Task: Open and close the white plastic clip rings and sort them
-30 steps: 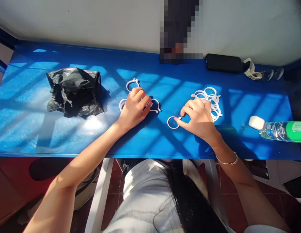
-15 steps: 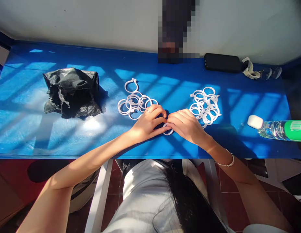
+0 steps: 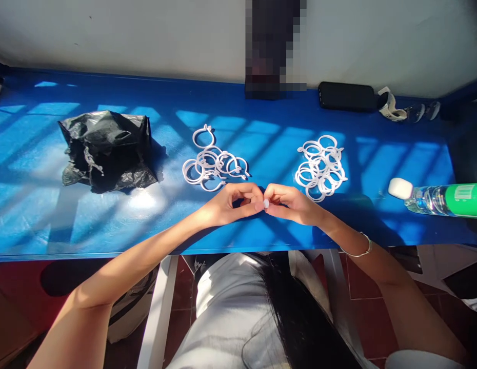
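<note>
My left hand (image 3: 231,204) and my right hand (image 3: 289,204) meet at the middle of the blue table (image 3: 107,220), near its front edge. Both pinch one white plastic ring (image 3: 265,204) between their fingertips; only a small bit of it shows. A heap of white rings (image 3: 213,165) lies just beyond my left hand. A second heap of white rings (image 3: 320,166) lies beyond my right hand. A thin bracelet sits on my right wrist.
A crumpled black plastic bag (image 3: 105,150) lies at the left. A water bottle (image 3: 438,197) lies on its side at the right edge. A black case (image 3: 346,96) and a watch (image 3: 389,105) rest by the back wall, beside a blurred dark object.
My left hand left the left heap and came to the middle. My right hand brought a single ring toward the front edge. Both hands now pinch it together.
</note>
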A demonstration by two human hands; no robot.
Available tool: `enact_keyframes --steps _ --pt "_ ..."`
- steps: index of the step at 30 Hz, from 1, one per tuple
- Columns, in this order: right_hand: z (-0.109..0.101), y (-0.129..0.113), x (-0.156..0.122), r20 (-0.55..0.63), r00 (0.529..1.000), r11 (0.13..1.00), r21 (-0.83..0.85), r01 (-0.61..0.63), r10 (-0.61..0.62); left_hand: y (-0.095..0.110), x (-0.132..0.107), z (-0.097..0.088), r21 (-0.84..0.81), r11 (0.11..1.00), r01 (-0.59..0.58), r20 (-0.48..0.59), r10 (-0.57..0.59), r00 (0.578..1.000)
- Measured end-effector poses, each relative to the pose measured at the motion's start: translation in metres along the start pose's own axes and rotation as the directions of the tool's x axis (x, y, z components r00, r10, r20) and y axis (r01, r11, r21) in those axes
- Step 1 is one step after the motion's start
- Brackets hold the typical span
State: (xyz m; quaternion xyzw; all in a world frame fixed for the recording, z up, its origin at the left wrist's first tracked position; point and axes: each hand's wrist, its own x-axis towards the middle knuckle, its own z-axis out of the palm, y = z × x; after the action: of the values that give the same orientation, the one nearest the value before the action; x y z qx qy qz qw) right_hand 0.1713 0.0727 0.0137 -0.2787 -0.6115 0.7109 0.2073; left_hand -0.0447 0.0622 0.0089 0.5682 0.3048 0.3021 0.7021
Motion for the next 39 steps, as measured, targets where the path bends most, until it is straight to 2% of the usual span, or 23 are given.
enact_keyframes --steps 3,5,7,10,13,16,18,20,21,23,24,26,29,34,37,39 --pt "0.003 0.001 0.0 0.168 0.985 0.996 0.081 -0.04 0.026 -0.004 0.001 -0.001 -0.08 0.994 0.077 0.092 -0.07 0.993" --pt "0.004 0.002 0.0 0.218 0.976 0.991 0.126 -0.054 0.025 -0.007 0.003 0.0 -0.134 0.982 0.133 0.155 -0.112 0.982" --pt "0.004 0.003 0.001 0.191 0.982 0.986 0.165 -0.028 -0.004 -0.009 0.006 0.002 -0.211 0.966 0.148 0.167 -0.114 0.979" --pt "0.002 0.004 0.002 0.151 0.988 0.985 0.175 0.006 -0.033 -0.009 0.009 0.002 -0.261 0.96 0.1 0.125 -0.069 0.99" --pt "-0.003 0.0 0.002 0.134 0.99 0.998 0.052 0.046 -0.053 -0.005 0.007 -0.005 -0.118 0.993 0.015 0.082 -0.005 0.997" --pt "-0.01 -0.004 0.0 -0.047 0.988 0.96 -0.25 0.13 -0.146 0.001 0.004 -0.017 0.225 0.967 -0.124 -0.014 0.131 0.991" --pt "-0.019 -0.007 -0.001 -0.233 0.934 0.832 -0.544 0.107 -0.272 0.003 0.003 -0.025 0.499 0.844 -0.197 -0.072 0.267 0.961" --pt "-0.032 -0.008 -0.004 -0.357 0.841 0.623 -0.782 -0.03 -0.407 0.001 0.004 -0.032 0.733 0.647 -0.21 -0.094 0.402 0.911" --pt "-0.04 -0.009 -0.006 -0.392 0.801 0.515 -0.848 -0.124 -0.452 -0.002 0.005 -0.036 0.82 0.539 -0.192 -0.092 0.455 0.886" --pt "-0.055 -0.009 -0.01 -0.44 0.752 0.342 -0.891 -0.298 -0.491 -0.008 0.007 -0.042 0.926 0.354 -0.131 -0.082 0.527 0.846" --pt "-0.061 -0.009 -0.012 -0.461 0.736 0.285 -0.887 -0.363 -0.497 -0.011 0.008 -0.045 0.952 0.288 -0.102 -0.078 0.552 0.83" --pt "-0.072 -0.007 -0.015 -0.487 0.719 0.221 -0.871 -0.438 -0.496 -0.017 0.01 -0.049 0.975 0.213 -0.063 -0.077 0.59 0.803" --pt "-0.079 0.002 -0.016 -0.486 0.731 0.199 -0.871 -0.449 -0.479 -0.021 0.01 -0.051 0.981 0.191 -0.033 -0.093 0.614 0.784" --pt "-0.082 0.016 -0.015 -0.446 0.736 0.237 -0.895 -0.378 -0.509 -0.019 0.009 -0.048 0.985 0.169 -0.02 -0.085 0.592 0.801" --pt "-0.079 0.009 -0.013 -0.463 0.717 0.307 -0.886 -0.348 -0.521 -0.016 0.007 -0.044 0.972 0.234 -0.025 -0.118 0.575 0.809" --pt "-0.072 0.0 -0.011 -0.476 0.735 0.414 -0.864 -0.287 -0.483 -0.012 0.006 -0.041 0.954 0.295 -0.054 -0.127 0.561 0.818"
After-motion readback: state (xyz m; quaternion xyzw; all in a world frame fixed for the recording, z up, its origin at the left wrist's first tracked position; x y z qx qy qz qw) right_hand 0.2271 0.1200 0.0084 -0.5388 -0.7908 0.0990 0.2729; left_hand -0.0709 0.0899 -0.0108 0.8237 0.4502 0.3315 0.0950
